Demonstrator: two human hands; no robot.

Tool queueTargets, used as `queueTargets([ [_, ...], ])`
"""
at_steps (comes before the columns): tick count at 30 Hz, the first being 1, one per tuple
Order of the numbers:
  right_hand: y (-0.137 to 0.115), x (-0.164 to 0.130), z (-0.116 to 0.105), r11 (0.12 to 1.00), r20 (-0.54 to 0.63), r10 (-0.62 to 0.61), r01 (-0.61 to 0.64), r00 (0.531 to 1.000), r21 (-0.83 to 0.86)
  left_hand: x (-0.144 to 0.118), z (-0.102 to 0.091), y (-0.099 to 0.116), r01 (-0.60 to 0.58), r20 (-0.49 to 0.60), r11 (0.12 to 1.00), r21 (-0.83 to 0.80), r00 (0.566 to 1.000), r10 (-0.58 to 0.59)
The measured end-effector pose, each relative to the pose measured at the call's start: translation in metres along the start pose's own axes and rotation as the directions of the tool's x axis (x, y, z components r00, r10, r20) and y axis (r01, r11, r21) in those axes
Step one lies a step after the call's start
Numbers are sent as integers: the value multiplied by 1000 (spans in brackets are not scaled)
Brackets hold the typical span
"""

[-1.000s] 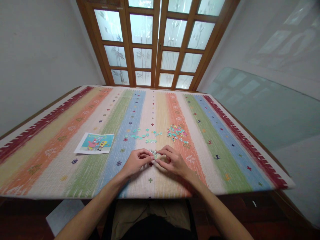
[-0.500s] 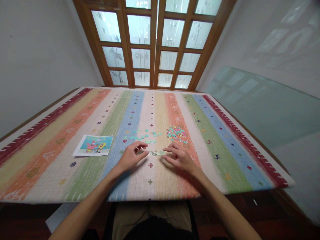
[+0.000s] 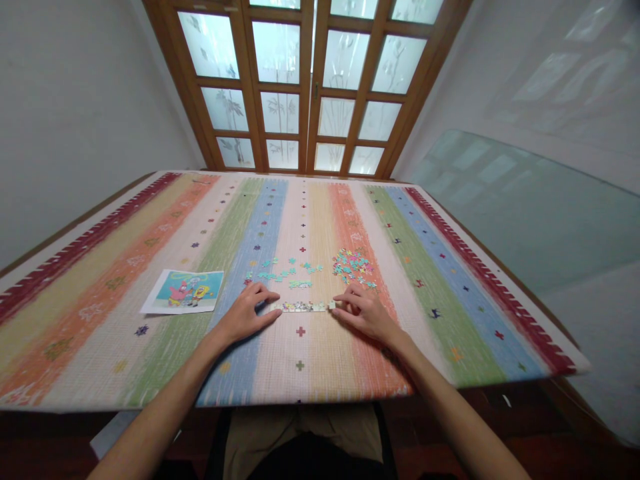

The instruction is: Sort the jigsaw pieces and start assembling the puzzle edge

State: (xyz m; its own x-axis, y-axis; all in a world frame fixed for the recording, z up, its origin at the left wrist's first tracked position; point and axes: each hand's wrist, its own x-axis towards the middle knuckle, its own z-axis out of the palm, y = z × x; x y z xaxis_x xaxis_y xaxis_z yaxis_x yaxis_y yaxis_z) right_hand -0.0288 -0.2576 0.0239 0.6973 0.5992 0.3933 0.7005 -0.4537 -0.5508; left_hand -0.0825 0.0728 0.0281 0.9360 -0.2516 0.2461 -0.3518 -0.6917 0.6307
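A narrow strip of joined jigsaw puzzle pieces [image 3: 304, 307] lies flat on the striped tablecloth in front of me. My left hand [image 3: 249, 312] is at its left end, thumb on the near edge and index finger on the far edge, gripping it. At the other end my right hand [image 3: 366, 313] pinches a small pale puzzle piece [image 3: 331, 305] between thumb and fingers. Whether that piece touches the strip I cannot tell. Just beyond the strip lies a short joined group of teal puzzle pieces [image 3: 301, 285].
Loose teal pieces [image 3: 273, 275] are scattered past my left hand. A mixed pile of pieces [image 3: 353, 265] lies beyond my right hand. To the left rests a printed cartoon picture [image 3: 189, 291]. The table's front edge [image 3: 300, 401] runs close to me.
My left hand has slid left along the strip, uncovering more of it. My right hand has shifted slightly right, and a pale piece now shows at its fingertips.
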Motion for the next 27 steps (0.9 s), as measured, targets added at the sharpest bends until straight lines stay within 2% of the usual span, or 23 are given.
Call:
queueTargets([
  [13, 1, 5, 8, 996, 91, 26, -17, 996, -93, -1, -1, 0, 7, -14, 1000, -16, 1000, -7],
  [27, -6, 8, 4, 994, 84, 11, -2, 996, -107, 0, -3, 3, 23, -9, 999, -48, 1000, -24],
])
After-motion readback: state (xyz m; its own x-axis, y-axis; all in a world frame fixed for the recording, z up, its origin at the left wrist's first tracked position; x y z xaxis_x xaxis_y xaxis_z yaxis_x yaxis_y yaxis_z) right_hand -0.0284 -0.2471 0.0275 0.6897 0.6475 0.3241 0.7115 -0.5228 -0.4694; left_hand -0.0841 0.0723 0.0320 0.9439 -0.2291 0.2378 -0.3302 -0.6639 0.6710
